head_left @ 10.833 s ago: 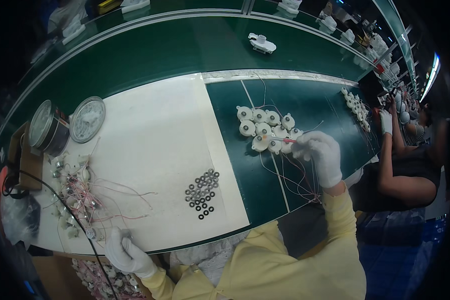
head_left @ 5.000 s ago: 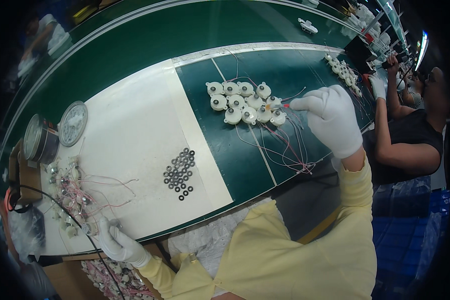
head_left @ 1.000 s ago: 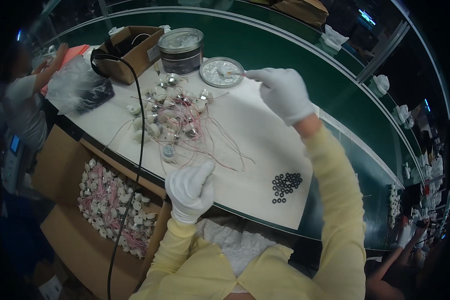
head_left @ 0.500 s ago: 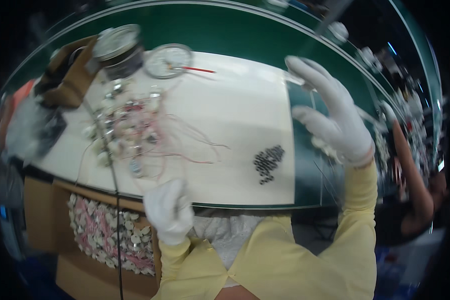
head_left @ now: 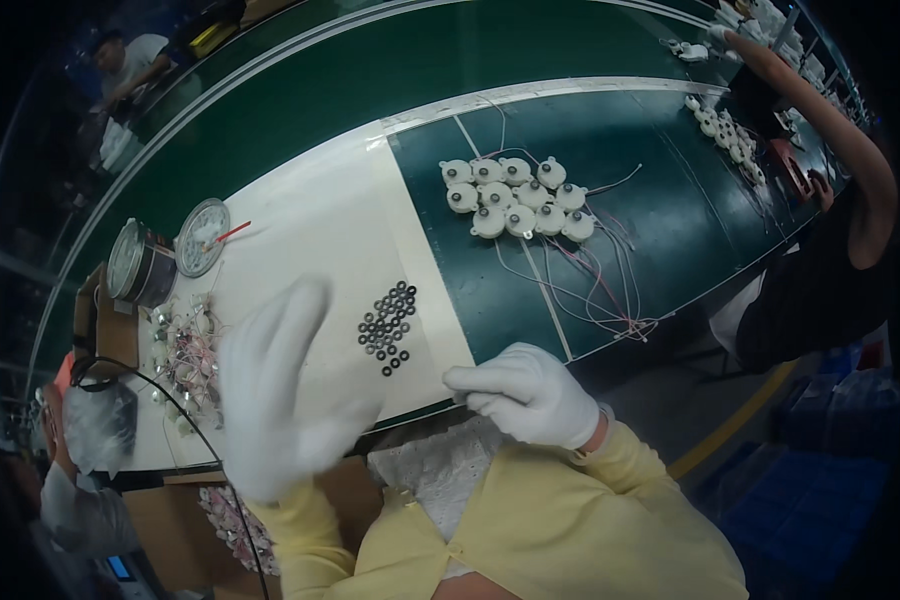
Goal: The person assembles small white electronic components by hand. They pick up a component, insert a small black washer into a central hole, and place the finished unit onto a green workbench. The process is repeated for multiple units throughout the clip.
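Note:
My left hand [head_left: 280, 390], in a white glove, is lifted over the front left of the white board [head_left: 320, 220]. Its fingers are stretched out, slightly smeared by motion, and nothing shows in them. Near the front edge of the table, my gloved right hand [head_left: 530, 395] has its fingers pressed together. A small grey bit shows at its fingertips, too small to name. Between the hands lies a loose cluster of small black rings [head_left: 388, 320]. On the green mat beyond, several round white motors [head_left: 505, 195] sit in rows, each with a dark centre and trailing wires.
A pile of wired white parts [head_left: 185, 350] lies at the left, near a tin can [head_left: 142, 262] and a round dish [head_left: 198, 255] with a red-handled stick. A cardboard box [head_left: 175, 530] stands below the table edge. A co-worker's arm [head_left: 820, 110] reaches in at right.
The view has swung right, bringing the motor rows into sight. My right hand came down to the front edge and its spread fingers closed. My left hand rose and its fingers straightened.

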`<state>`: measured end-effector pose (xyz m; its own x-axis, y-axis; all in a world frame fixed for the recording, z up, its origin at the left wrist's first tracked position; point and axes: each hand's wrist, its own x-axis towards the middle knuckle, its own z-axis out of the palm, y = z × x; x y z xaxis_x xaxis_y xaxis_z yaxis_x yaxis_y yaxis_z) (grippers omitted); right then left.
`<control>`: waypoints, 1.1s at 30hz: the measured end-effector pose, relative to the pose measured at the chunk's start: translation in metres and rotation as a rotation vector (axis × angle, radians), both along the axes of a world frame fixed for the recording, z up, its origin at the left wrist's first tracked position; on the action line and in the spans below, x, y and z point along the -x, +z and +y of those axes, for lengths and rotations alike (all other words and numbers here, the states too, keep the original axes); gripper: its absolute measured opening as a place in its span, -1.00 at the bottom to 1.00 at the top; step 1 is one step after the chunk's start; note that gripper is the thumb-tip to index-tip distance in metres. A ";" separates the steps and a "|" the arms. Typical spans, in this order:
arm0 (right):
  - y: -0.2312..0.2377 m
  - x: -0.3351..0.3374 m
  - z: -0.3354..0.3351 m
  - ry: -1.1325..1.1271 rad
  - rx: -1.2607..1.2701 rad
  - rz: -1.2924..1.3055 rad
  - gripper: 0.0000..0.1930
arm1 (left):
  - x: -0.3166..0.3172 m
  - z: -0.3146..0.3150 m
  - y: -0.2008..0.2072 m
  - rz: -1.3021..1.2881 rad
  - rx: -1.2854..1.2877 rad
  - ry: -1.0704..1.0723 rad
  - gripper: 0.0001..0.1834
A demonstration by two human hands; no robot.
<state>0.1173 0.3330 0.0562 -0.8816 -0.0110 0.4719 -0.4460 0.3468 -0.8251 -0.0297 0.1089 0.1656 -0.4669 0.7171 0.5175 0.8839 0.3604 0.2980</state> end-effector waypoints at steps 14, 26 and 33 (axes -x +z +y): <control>0.003 0.056 0.011 -0.242 -0.188 0.055 -0.43 | 0.130 0.160 -0.064 0.032 0.816 -0.152 0.33; 0.001 0.030 0.130 -0.404 -0.609 -0.056 -0.56 | 0.128 0.296 -0.097 0.170 0.631 -0.375 0.25; 0.010 -0.014 0.283 -0.769 -0.838 -0.003 -0.76 | 0.050 0.475 -0.061 0.078 0.705 -0.235 0.00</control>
<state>0.1318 0.6161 0.0664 -0.7919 0.2227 0.5685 0.1255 0.9706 -0.2053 -0.0802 0.5843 0.1045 -0.2411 0.9675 -0.0769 0.9703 0.2418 -0.0003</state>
